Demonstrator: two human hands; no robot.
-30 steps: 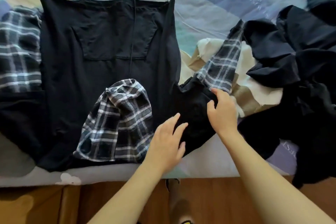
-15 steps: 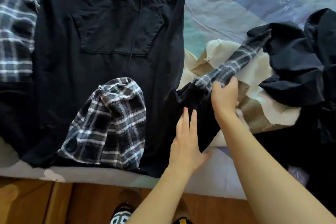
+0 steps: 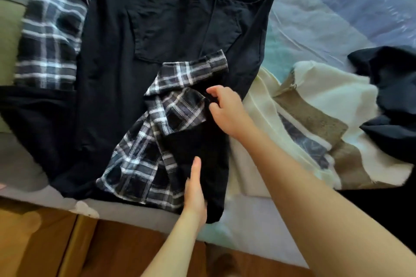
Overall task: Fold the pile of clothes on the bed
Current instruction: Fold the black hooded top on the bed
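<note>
Black hooded garment with plaid-lined hood and sleeves (image 3: 157, 63) lies flat near bed's front edge, long axis running front edge to far side. Right hand (image 3: 227, 112) pinches folded-over plaid sleeve (image 3: 180, 105) at garment's middle, fingers curled on cloth. Left hand (image 3: 194, 189), fingers straight, presses black fold by front edge. Sleeve lies left of right hand; judged next: smooth it inward. Unfolded cream-brown cloth (image 3: 315, 119) and dark clothes (image 3: 391, 96) wait toward right edge.
</note>
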